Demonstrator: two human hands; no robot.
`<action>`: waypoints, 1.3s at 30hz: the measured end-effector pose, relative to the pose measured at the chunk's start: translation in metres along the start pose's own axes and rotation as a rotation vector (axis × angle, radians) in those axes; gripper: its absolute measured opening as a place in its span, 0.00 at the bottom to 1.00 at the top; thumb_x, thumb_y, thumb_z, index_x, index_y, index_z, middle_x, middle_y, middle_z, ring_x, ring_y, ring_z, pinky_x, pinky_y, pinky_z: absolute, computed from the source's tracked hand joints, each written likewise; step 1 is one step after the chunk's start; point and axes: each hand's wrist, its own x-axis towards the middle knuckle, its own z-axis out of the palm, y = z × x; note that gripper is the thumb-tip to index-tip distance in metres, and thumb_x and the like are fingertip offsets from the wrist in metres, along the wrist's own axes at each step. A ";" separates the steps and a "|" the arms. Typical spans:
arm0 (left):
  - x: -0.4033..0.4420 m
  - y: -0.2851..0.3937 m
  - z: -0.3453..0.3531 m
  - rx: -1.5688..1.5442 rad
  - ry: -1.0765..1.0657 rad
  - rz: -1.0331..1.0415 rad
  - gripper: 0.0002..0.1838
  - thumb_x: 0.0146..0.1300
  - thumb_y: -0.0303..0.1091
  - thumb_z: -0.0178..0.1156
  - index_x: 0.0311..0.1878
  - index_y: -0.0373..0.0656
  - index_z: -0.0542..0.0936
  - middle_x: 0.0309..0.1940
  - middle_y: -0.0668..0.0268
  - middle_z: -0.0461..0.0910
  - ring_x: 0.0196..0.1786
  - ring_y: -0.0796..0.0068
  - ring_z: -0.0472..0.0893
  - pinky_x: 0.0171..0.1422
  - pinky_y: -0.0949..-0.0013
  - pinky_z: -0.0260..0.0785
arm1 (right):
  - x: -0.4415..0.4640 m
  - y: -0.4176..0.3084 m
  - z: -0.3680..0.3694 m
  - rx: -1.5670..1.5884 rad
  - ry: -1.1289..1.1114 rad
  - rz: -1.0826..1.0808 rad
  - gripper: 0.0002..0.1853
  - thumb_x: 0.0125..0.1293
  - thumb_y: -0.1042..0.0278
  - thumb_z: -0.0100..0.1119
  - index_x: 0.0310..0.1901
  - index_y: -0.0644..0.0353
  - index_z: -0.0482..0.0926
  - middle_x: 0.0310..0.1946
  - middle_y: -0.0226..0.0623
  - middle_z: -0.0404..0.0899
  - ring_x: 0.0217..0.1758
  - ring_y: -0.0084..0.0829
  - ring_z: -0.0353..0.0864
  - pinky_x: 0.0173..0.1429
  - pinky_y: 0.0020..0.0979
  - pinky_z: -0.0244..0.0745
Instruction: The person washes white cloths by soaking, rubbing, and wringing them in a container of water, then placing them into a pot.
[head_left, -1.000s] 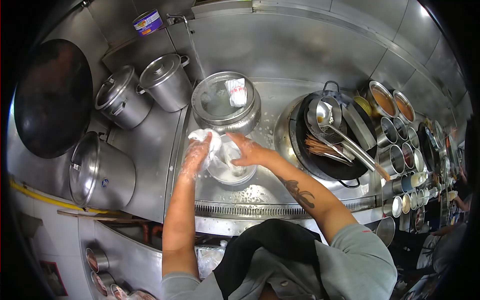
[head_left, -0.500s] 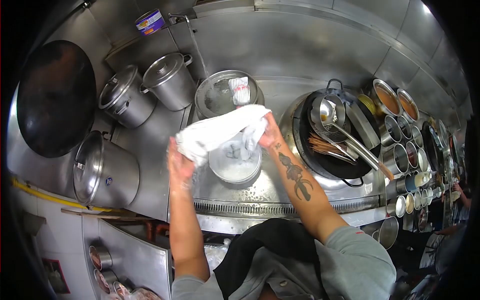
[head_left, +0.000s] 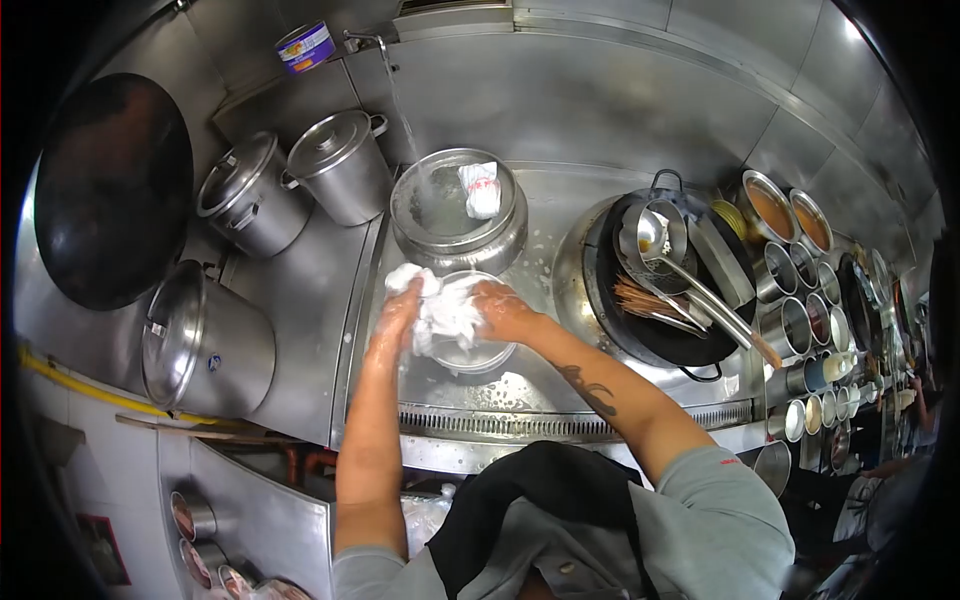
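Note:
A bunched white cloth [head_left: 446,312] is gripped between my two hands over a white bucket [head_left: 470,362] on the steel counter. My left hand [head_left: 402,306] is closed on the cloth's left end, with a fold showing above the fingers. On the other end my right hand [head_left: 502,308] is closed, its fingertips partly buried in the fabric. The cloth hides most of the bucket's inside. Just behind stands a steel pot [head_left: 460,245] of water, with a folded white cloth with red marks [head_left: 481,191] at its rim. Water runs into this pot from a tap [head_left: 365,40].
To the right, a black wok [head_left: 640,345] holds a strainer [head_left: 672,235], a ladle and a bamboo brush [head_left: 645,300]. Lidded steel pots [head_left: 345,175] stand at left, near a large dark wok [head_left: 115,190]. Several steel containers [head_left: 790,330] line the far right, where another person is partly visible.
Both hands have lowered and drawn closer together over the bucket. The white cloth, stretched out between them before, is now bunched up.

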 end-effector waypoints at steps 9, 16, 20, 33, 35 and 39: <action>-0.016 0.060 -0.013 0.369 0.070 0.707 0.21 0.65 0.46 0.52 0.47 0.35 0.76 0.38 0.49 0.80 0.42 0.47 0.80 0.47 0.55 0.71 | 0.023 -0.063 -0.042 0.314 0.284 -0.292 0.43 0.47 0.58 0.69 0.64 0.62 0.59 0.59 0.55 0.66 0.65 0.48 0.64 0.67 0.41 0.59; -0.141 0.158 -0.093 -0.930 -0.219 0.442 0.14 0.66 0.36 0.54 0.48 0.35 0.75 0.42 0.56 0.80 0.46 0.61 0.81 0.52 0.56 0.75 | 0.019 0.003 0.009 0.911 0.119 0.181 0.24 0.53 0.72 0.64 0.52 0.68 0.73 0.44 0.45 0.80 0.47 0.38 0.80 0.55 0.34 0.72; -0.113 0.090 -0.112 -1.191 -0.333 0.584 0.24 0.68 0.49 0.51 0.51 0.35 0.74 0.47 0.55 0.79 0.52 0.60 0.78 0.61 0.55 0.69 | 0.015 0.011 -0.049 1.904 0.291 0.542 0.19 0.61 0.72 0.54 0.54 0.64 0.72 0.45 0.44 0.79 0.42 0.35 0.83 0.49 0.29 0.77; -0.022 -0.019 0.020 -0.885 -0.367 0.090 0.22 0.67 0.46 0.51 0.53 0.38 0.74 0.46 0.58 0.79 0.46 0.65 0.79 0.48 0.63 0.74 | 0.032 -0.018 -0.002 0.242 0.388 -0.104 0.25 0.45 0.58 0.69 0.47 0.56 0.77 0.43 0.47 0.78 0.48 0.46 0.77 0.55 0.40 0.71; -0.052 0.036 0.009 -0.450 -0.302 -0.006 0.24 0.67 0.48 0.52 0.55 0.36 0.73 0.49 0.57 0.78 0.48 0.64 0.79 0.51 0.63 0.73 | 0.020 0.054 0.032 0.360 0.237 0.066 0.29 0.46 0.59 0.68 0.53 0.55 0.75 0.48 0.48 0.76 0.54 0.45 0.74 0.60 0.38 0.67; -0.028 0.036 -0.003 0.117 -0.422 0.376 0.25 0.65 0.50 0.53 0.55 0.39 0.75 0.47 0.56 0.79 0.49 0.68 0.78 0.54 0.63 0.69 | 0.011 0.021 -0.014 0.408 0.067 0.174 0.43 0.45 0.58 0.69 0.64 0.61 0.63 0.63 0.51 0.63 0.67 0.44 0.62 0.69 0.39 0.59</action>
